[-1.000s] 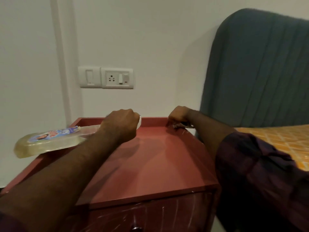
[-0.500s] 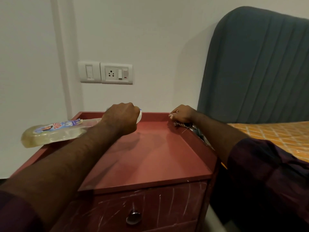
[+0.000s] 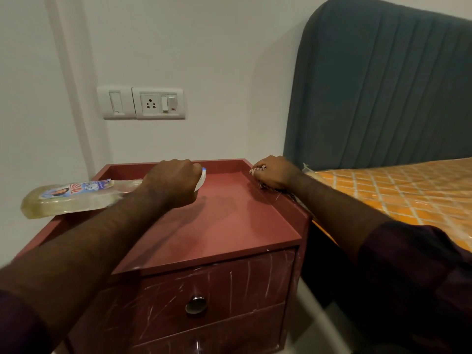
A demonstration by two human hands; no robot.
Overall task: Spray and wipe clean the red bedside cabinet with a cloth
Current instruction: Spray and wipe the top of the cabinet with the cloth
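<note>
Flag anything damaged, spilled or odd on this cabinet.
Pale scratch-like streaks cover the upper drawer front. The left hand grips the spray bottle sideways, its body jutting past the left rim of the cabinet. No spill visible.

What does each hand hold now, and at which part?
The left hand grips the spray bottle at its neck, below the white head. The right hand clutches a bunched cloth on the right rim of the cabinet.

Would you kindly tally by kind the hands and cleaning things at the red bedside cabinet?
Hands: 2 (left hand, right hand)
Clear plastic spray bottle with blue label, gripped by the left hand: 1
Pale frayed cloth, bunched under the right hand: 1
Red wooden bedside cabinet: 1
Total: 5
</note>
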